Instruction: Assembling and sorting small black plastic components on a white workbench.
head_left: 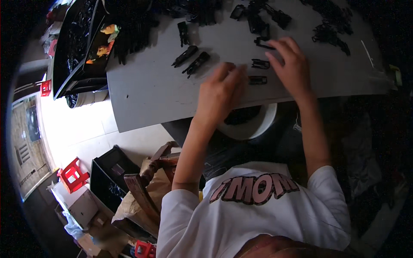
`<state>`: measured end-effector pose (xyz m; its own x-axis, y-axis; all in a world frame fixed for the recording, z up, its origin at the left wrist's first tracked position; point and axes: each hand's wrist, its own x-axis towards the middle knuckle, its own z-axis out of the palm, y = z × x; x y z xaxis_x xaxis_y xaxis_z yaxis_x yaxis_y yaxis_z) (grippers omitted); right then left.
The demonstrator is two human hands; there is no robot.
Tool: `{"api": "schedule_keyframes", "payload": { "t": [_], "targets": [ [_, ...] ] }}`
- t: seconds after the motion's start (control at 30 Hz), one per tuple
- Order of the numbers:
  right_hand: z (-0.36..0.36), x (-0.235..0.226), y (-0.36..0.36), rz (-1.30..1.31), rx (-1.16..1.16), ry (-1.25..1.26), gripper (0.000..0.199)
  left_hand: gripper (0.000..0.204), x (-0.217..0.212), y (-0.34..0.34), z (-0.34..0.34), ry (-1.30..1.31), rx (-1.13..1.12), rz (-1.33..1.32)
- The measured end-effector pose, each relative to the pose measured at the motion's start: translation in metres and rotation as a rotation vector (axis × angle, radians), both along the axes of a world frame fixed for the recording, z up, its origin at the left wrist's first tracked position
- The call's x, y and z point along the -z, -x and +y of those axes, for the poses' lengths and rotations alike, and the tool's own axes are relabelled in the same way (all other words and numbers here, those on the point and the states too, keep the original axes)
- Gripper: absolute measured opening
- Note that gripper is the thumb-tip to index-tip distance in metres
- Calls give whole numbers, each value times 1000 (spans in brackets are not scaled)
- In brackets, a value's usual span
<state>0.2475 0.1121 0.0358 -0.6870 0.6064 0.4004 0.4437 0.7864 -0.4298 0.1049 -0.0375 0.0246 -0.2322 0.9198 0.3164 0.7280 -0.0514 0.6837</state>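
Note:
My left hand (219, 90) is over the grey table, its fingers smeared by motion, so what they hold, if anything, cannot be told. Close to its fingertips lies a small black rectangular plastic frame (258, 80). A second black piece with prongs (260, 64) is just beyond that one. My right hand (292, 64) reaches over the table with thumb and forefinger apart. Its forefinger tip is at the edge of another black plastic piece (262, 43); whether they touch is unclear. Left of my hands rest two slim black clip-like parts (191, 60) and a single similar part (183, 34).
Heaps of black parts (258, 21) cover the far side of the grey table (146, 99), with another pile (331, 32) at far right. A white bucket (269, 122) stands under the near edge. Black crates (109, 167), a wooden chair (142, 189) and red stools (73, 175) are on the left.

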Motion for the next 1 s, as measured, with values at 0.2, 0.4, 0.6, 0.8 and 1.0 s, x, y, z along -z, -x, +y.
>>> {"api": "schedule_keyframes", "payload": {
  "t": [0.2, 0.4, 0.6, 0.8, 1.0],
  "targets": [
    [21, 18, -2, -124, -39, -156, 19, 27, -9, 32, -6, 87, -472, 224],
    [15, 9, -26, -11, 187, 359, 18, 35, -12, 32, -15, -24, -364, -171],
    [11, -10, -27, -627, 377, 231, 29, 36, 3, 11, -33, -58, -118, -612],
    [6, 0, -43, -326, 145, 44, 28, 31, 1, 5, -51, 169, -181, -446],
    [-36, -20, -23, -171, -192, 79, 30, 28, -5, 4, -48, 72, -110, -400]
  ]
}}
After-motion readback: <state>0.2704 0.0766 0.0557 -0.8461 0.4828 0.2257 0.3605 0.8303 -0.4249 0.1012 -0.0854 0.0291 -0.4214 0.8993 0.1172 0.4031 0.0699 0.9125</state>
